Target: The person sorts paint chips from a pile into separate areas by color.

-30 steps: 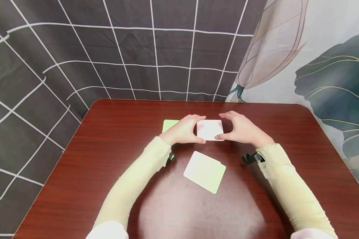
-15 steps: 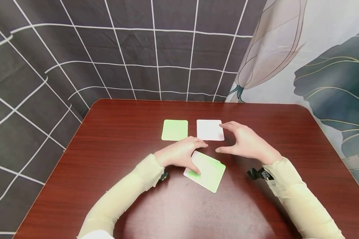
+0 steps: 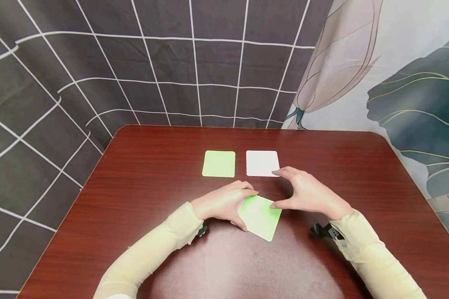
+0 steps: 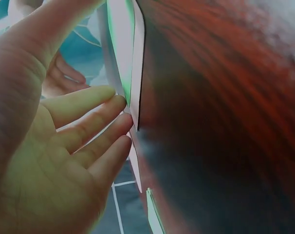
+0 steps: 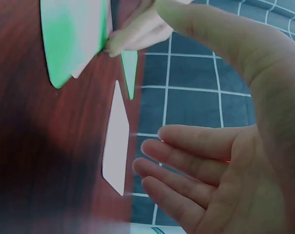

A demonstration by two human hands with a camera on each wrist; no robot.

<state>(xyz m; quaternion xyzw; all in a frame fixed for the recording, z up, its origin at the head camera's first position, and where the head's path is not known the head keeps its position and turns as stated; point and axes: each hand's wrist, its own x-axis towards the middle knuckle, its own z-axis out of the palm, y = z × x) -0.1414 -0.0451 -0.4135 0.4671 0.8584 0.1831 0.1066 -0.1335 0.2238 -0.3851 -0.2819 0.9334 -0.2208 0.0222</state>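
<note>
A tilted green card (image 3: 261,220) lies near the middle of the table, over a pale pinkish card (image 4: 137,73) that shows as a second edge in the left wrist view. My left hand (image 3: 224,203) is at the left side of these cards, thumb by the lower edge, fairly straight fingers at the upper edge. The left palm hides the lower card's left part from the head view. My right hand (image 3: 310,193) is spread, its thumb at the green card's right corner. Its fingertips appear over the near corner of a white card (image 3: 262,162).
Left of the white card, another green card (image 3: 218,163) lies flat towards the back of the reddish-brown table (image 3: 153,158). Behind the table hangs a dark checked curtain (image 3: 172,62), with a leaf-patterned one (image 3: 415,95) at the right.
Both hands have come from the white card back towards the tilted cards, the left first. The left thumb has slid down off the green card's face to its edge.
</note>
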